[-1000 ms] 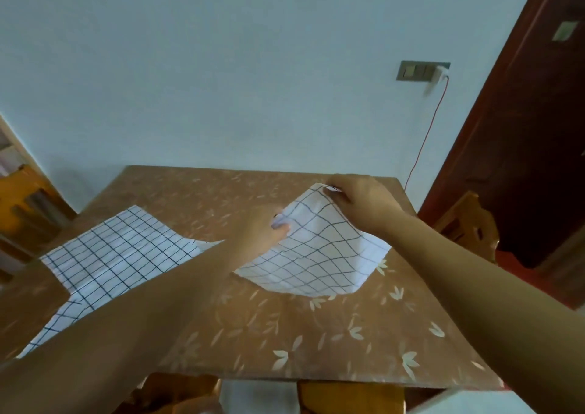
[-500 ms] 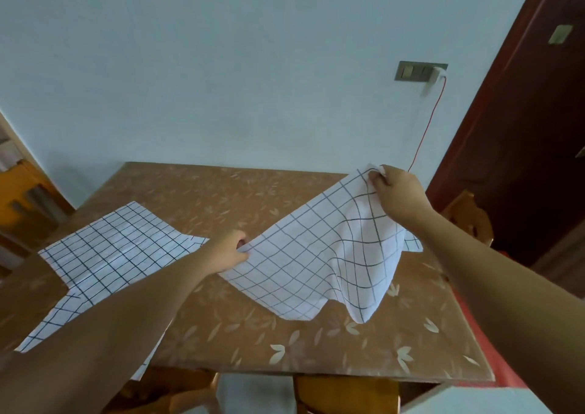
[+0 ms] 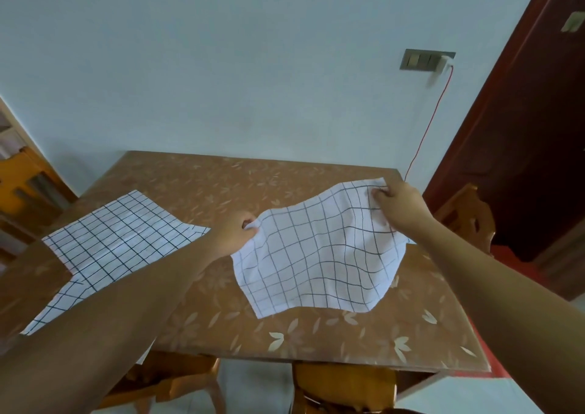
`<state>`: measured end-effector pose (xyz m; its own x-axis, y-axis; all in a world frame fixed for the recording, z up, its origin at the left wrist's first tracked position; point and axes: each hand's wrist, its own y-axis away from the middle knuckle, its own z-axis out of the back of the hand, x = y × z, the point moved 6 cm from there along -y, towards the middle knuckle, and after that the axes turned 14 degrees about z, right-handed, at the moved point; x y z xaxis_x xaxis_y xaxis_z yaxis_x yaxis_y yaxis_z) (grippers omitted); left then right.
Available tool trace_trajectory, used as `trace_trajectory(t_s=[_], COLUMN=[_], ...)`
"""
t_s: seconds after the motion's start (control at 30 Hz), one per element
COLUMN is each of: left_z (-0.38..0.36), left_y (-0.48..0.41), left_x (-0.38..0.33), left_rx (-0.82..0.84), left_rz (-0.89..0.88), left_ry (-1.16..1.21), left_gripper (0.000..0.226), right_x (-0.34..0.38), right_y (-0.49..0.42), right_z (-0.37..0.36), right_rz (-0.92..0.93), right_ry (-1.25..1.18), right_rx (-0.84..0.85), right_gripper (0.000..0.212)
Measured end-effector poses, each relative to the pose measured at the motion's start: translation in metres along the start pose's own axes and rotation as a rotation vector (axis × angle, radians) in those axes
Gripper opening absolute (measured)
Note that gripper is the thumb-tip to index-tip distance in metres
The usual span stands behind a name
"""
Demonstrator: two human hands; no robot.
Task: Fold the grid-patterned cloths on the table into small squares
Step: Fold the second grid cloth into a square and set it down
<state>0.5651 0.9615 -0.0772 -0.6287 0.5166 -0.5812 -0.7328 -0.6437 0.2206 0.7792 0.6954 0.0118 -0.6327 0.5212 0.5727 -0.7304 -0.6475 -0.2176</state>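
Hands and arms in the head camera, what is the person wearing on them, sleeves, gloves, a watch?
Nothing worn shows. The left hand and right hand are ungloved; the left forearm and right forearm are bare to the frame's edge, no sleeves; neither wrist carries a watch or bracelet.

I see thin, matt white fabric with dark printed grid lines in both the rumpled cloth (image 3: 319,261) and the flat cloth (image 3: 120,233). The table top (image 3: 316,328) has a smooth, glossy brown floral covering. The chair (image 3: 345,382) looks like varnished orange wood, and the wall (image 3: 221,65) like matt paint.
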Motion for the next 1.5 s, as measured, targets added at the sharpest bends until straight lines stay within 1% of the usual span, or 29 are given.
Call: trace_trajectory(t_s=[0.07, 0.13, 0.23, 0.37, 0.43, 0.5, 0.63, 0.67, 0.73, 0.77, 0.8, 0.87, 0.9, 1.03, 1.1, 1.17, 1.23, 1.33, 1.43, 1.5], left_z=[0.0, 0.0, -0.005, -0.019, -0.024, -0.027, -0.033, -0.034, -0.042, -0.044, -0.043, -0.042, -0.042, -0.044, -0.043, -0.04, -0.041, -0.042, -0.042, -0.041], left_y=[-0.004, -0.007, -0.003, 0.001, 0.003, 0.006, 0.012, 0.015, 0.01, 0.007, 0.01, 0.014, 0.016, 0.018, 0.021, 0.021, 0.021, 0.022, 0.023, 0.018], left_x=[-0.006, -0.012, -0.024, -0.045, -0.056, -0.068, -0.081, -0.082, -0.077, -0.075, -0.077, -0.08, -0.082, -0.083, -0.085, -0.085, -0.084, -0.086, -0.088, -0.085], left_rx=[-0.015, -0.014, 0.071, 0.207, 0.263, 0.288, 0.277, 0.267, 0.256, 0.258, 0.257, 0.247, 0.246, 0.278, 0.298, 0.307, 0.318, 0.324, 0.325, 0.275], left_rz=[0.037, 0.071, 0.124, 0.204, 0.211, 0.195, 0.187, 0.199, 0.228, 0.236, 0.24, 0.258, 0.264, 0.265, 0.239, 0.223, 0.197, 0.083, -0.007, -0.012], left_ry=[0.042, 0.145, 0.354, 0.638, 0.749, 0.802, 0.835, 0.848, 0.867, 0.88, 0.893, 0.944, 0.964, 1.043, 1.113, 1.14, 1.118, 0.98, 0.904, 0.861], left_gripper=[0.021, 0.021, 0.015, 0.03, 0.029, 0.03, 0.031, 0.037, 0.061, 0.068, 0.066, 0.044, 0.037, 0.029, 0.027, 0.03, 0.037, 0.049, 0.055, 0.059], right_x=[0.003, 0.006, 0.015, 0.033, 0.039, 0.044, 0.055, 0.057, 0.061, 0.062, 0.062, 0.064, 0.065, 0.067, 0.066, 0.066, 0.066, 0.072, 0.077, 0.08], right_y=[0.001, 0.002, 0.005, 0.011, 0.014, 0.017, 0.021, 0.021, 0.022, 0.023, 0.023, 0.023, 0.024, 0.03, 0.034, 0.038, 0.04, 0.045, 0.047, 0.048], right_z=[-0.007, -0.012, -0.02, -0.041, -0.054, -0.065, -0.077, -0.078, -0.081, -0.082, -0.084, -0.085, -0.086, -0.092, -0.096, -0.097, -0.098, -0.099, -0.101, -0.1], right_rz=[0.013, 0.027, 0.047, 0.11, 0.126, 0.137, 0.154, 0.16, 0.172, 0.171, 0.167, 0.157, 0.148, 0.068, 0.018, -0.015, -0.004, 0.021, 0.048, 0.119], right_ry=[-0.039, -0.066, -0.056, -0.101, -0.123, -0.123, -0.102, -0.11, -0.123, -0.124, -0.123, -0.154, -0.187, -0.359, -0.46, -0.492, -0.452, -0.41, -0.378, -0.293], right_rx=[0.007, 0.011, 0.051, 0.156, 0.209, 0.241, 0.246, 0.24, 0.227, 0.221, 0.213, 0.197, 0.198, 0.251, 0.317, 0.4, 0.469, 0.546, 0.573, 0.56], right_gripper=[0.031, 0.034, 0.037, 0.033, 0.032, 0.031, 0.029, 0.03, 0.033, 0.035, 0.036, 0.04, 0.042, 0.044, 0.037, 0.021, 0.036, 0.059, 0.083, 0.09])
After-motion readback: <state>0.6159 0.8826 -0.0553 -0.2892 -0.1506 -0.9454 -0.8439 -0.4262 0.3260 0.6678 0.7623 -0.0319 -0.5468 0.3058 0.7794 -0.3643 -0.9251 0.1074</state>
